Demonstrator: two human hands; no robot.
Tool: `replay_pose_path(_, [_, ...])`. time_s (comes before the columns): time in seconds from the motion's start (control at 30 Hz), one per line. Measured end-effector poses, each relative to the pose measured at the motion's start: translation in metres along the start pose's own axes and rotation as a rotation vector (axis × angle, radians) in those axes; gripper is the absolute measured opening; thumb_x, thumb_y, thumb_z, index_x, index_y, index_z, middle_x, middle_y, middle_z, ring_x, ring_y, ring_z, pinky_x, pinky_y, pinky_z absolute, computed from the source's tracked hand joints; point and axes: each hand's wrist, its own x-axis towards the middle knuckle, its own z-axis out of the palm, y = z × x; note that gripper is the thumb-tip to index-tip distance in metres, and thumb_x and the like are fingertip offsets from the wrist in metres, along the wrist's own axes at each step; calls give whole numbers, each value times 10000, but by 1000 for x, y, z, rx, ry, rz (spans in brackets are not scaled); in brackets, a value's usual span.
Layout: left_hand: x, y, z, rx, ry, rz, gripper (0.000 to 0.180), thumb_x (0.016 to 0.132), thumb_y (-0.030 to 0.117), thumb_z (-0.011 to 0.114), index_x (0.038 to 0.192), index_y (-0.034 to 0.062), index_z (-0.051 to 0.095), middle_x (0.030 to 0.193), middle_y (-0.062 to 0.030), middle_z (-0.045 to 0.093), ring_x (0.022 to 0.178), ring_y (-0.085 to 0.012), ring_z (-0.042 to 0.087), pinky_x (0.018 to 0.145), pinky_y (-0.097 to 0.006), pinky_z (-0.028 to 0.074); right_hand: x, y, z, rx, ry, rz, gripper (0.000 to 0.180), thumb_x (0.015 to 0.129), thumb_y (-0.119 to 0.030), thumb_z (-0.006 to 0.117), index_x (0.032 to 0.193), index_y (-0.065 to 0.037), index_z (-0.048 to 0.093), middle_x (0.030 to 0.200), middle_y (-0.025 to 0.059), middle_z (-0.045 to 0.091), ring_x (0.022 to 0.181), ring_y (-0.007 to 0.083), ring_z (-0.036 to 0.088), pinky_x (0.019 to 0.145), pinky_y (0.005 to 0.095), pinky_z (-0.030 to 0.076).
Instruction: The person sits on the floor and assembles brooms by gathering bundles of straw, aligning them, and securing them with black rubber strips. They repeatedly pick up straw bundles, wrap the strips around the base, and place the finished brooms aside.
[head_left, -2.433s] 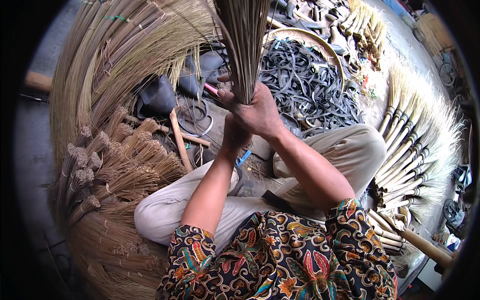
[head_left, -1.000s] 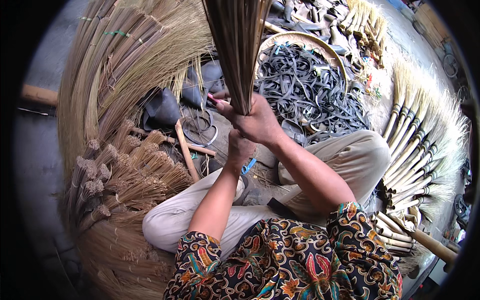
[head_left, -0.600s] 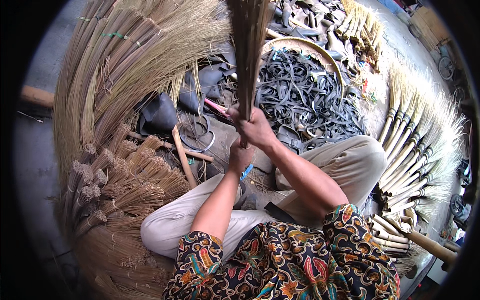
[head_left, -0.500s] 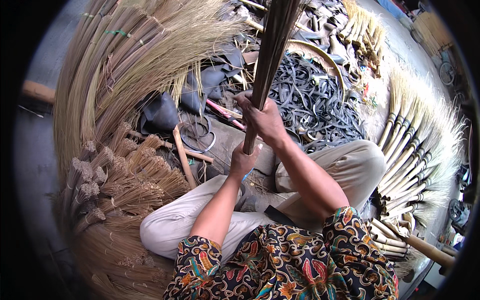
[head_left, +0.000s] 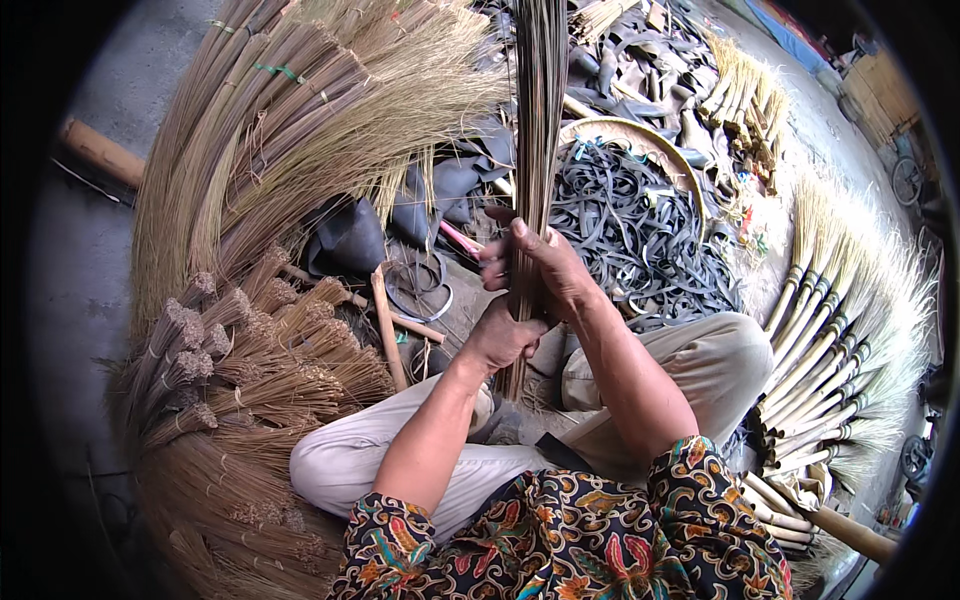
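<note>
Both hands grip one upright bundle of thin brown broom sticks [head_left: 540, 150] at the centre of the frame. Left hand [head_left: 500, 340] is closed around the bundle near its lower end; right hand [head_left: 540, 265] is wrapped around it just above, the two hands nearly touching. The sticks are stiff, straight and fine, and rise past the top edge of the frame.

A round shallow basket [head_left: 672, 160], upper right of centre, holds a heap of dark rubber strips [head_left: 640, 230], flat and tangled. Long straw-coloured sheaves [head_left: 290, 120] curve across the upper left. Short tied bundles [head_left: 250, 360], too many to count, are stacked at lower left. Finished brooms [head_left: 830, 350], pale and fanned, lie in a row at the right edge. One wooden stick [head_left: 388, 330] lies on the floor left of the hands.

Open room is scant: piles ring the seated person's knees closely on all sides.
</note>
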Motion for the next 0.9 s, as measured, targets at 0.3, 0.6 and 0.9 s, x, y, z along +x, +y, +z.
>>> replay_pose_path(0.3, [-14,0,-2,257,64,97,143,887,137,704,972,29,667,688,-32,605,576,-156,603,535,-330,475,6,20,-8,-133,43,-13,298,963,-318,770,864,-113,577,626,-24,524,472,107,468,435,287,384])
replay_pose_path(0.6, [-30,28,-21,795,483,-80,431,885,301,708,1180,3,609,1056,-315,708,1062,-504,664,907,-554,532,28,47,33,-130,297,-44,350,991,-303,734,794,-142,495,537,-36,401,391,129,379,389,323,350])
replay_pose_path(0.9, [-100,125,-153,951,695,-92,359,932,297,716,1156,24,656,973,-247,733,951,-424,716,822,-483,559,97,76,83,-246,-309,-122,734,1039,-610,521,1370,44,557,1106,149,705,978,202,702,874,345,566])
